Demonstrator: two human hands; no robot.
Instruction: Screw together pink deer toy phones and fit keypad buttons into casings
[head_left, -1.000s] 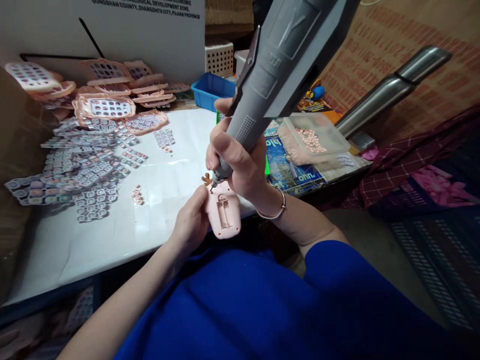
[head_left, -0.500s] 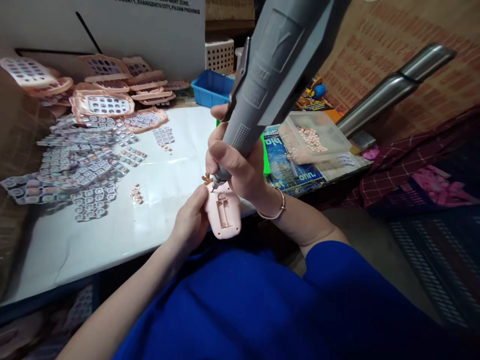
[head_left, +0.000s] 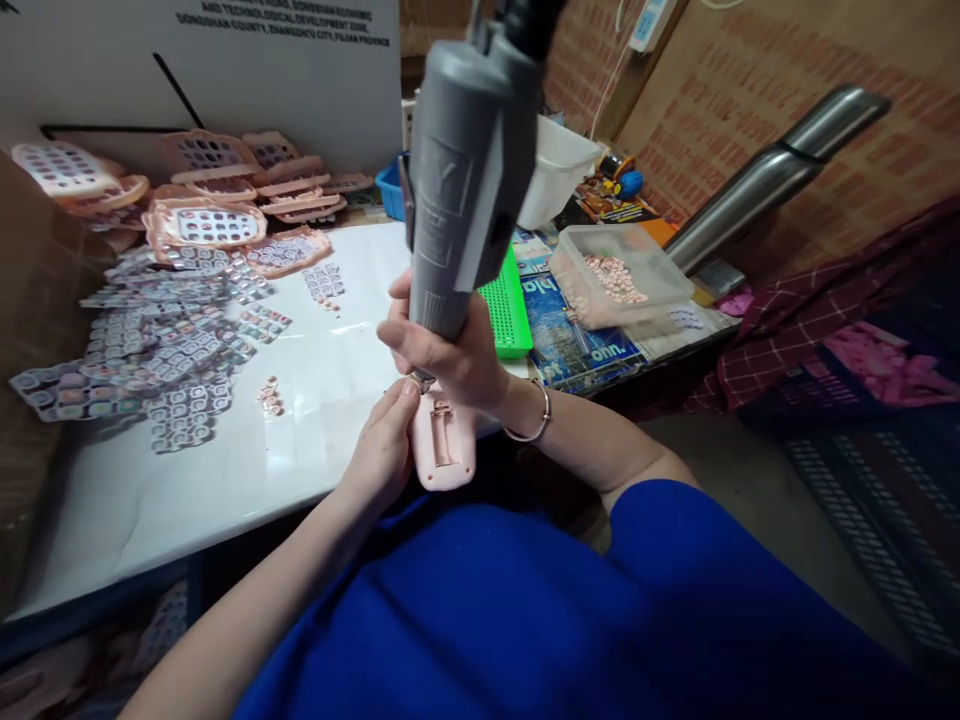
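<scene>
My left hand (head_left: 386, 440) is closed on the left edge of a pink plastic casing (head_left: 444, 455), which shows an open battery slot and screw holes near its lower corners. Wrapped round a grey electric screwdriver (head_left: 457, 200), my right hand (head_left: 457, 345) holds it nearly upright over the casing. The tool's tip meets the top end of the casing beside my left thumb; the exact contact spot is hidden by my fingers. A small pile of pink pieces (head_left: 270, 396) lies on the white table (head_left: 322, 400) to the left.
Button sheets (head_left: 180, 350) and stacked pink shells (head_left: 206, 222) cover the table's left side. On the right are a green basket (head_left: 510, 310), a clear tub of small pink parts (head_left: 622, 275), a white bin (head_left: 559, 170) and a steel tube (head_left: 772, 185).
The screwdriver has swung from a rightward slant to nearly upright, its body shifting left. My right hand has moved slightly left with it, and the casing has dropped a little in view.
</scene>
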